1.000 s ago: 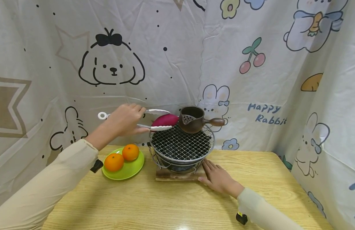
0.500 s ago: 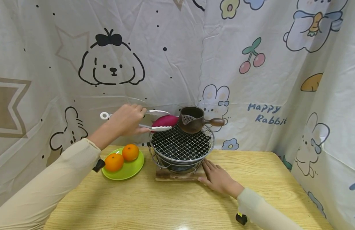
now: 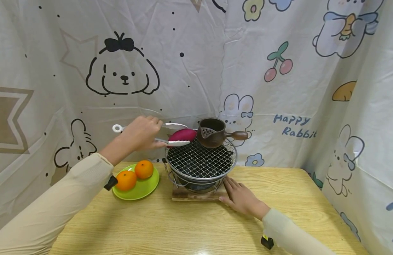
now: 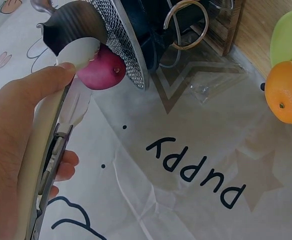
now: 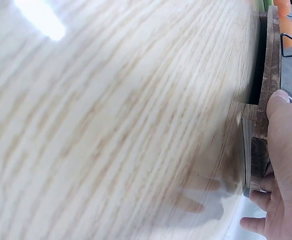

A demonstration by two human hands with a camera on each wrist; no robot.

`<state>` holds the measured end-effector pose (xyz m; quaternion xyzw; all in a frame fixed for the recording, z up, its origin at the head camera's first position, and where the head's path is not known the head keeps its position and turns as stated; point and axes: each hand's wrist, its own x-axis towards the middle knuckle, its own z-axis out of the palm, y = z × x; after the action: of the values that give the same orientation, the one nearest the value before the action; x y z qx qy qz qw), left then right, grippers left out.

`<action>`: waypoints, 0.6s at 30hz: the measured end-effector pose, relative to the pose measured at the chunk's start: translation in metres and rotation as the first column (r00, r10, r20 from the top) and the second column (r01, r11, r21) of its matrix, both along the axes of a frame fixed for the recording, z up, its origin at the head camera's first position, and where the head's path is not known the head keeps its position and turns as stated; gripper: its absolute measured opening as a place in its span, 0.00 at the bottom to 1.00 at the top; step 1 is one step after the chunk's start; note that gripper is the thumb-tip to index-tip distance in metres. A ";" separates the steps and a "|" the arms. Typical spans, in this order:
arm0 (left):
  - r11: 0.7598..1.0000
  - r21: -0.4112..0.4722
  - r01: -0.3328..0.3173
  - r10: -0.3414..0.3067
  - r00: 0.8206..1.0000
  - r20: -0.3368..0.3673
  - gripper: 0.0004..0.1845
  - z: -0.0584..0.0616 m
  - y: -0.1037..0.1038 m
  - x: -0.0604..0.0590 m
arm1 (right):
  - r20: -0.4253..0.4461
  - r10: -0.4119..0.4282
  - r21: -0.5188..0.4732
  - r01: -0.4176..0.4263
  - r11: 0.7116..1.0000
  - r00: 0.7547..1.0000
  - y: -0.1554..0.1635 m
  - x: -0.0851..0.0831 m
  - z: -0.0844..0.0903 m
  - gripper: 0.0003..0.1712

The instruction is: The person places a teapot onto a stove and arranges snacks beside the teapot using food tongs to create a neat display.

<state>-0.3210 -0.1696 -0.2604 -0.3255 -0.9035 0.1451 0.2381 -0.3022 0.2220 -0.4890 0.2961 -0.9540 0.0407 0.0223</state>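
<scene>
My left hand (image 3: 139, 133) grips a pair of tongs (image 4: 48, 150) with white tips. Between the tips is a purple-red sweet potato (image 3: 182, 135), held over the left rear part of a round wire grill (image 3: 201, 159). Its right end comes close to a dark brown side-handled teapot (image 3: 212, 136), which stands lidless at the back of the grill. The grill sits on a wooden base (image 3: 197, 194). At the base's right front corner my right hand (image 3: 242, 196) holds on, thumb (image 5: 281, 100) against the front edge and fingers along the side.
Left of the grill, a green plate (image 3: 142, 193) carries two oranges (image 3: 126, 180). A printed curtain (image 3: 190, 71) hangs close behind the table (image 3: 158, 226) and along both sides. The teapot's handle (image 3: 239, 135) points right, past the grill's rim.
My left hand has shifted slightly right and the sweet potato in the tongs sits a touch lower. The right hand, teapot and grill stay in place.
</scene>
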 end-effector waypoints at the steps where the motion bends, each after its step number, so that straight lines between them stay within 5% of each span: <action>1: 1.000 0.001 -0.004 0.004 1.000 0.005 0.38 0.000 0.000 0.000 | 0.002 -0.002 0.004 0.002 1.000 1.000 0.000 0.000 0.000 0.47; 18: 1.000 -0.012 -0.018 0.018 1.000 0.015 0.37 -0.003 0.004 -0.005 | -0.013 0.006 -0.004 -0.006 1.000 1.000 0.000 0.001 0.000 0.46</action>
<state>-0.3258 -0.1652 -0.2638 -0.3198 -0.9074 0.1501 0.2278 -0.3011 0.2215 -0.4892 0.2993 -0.9529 0.0407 0.0288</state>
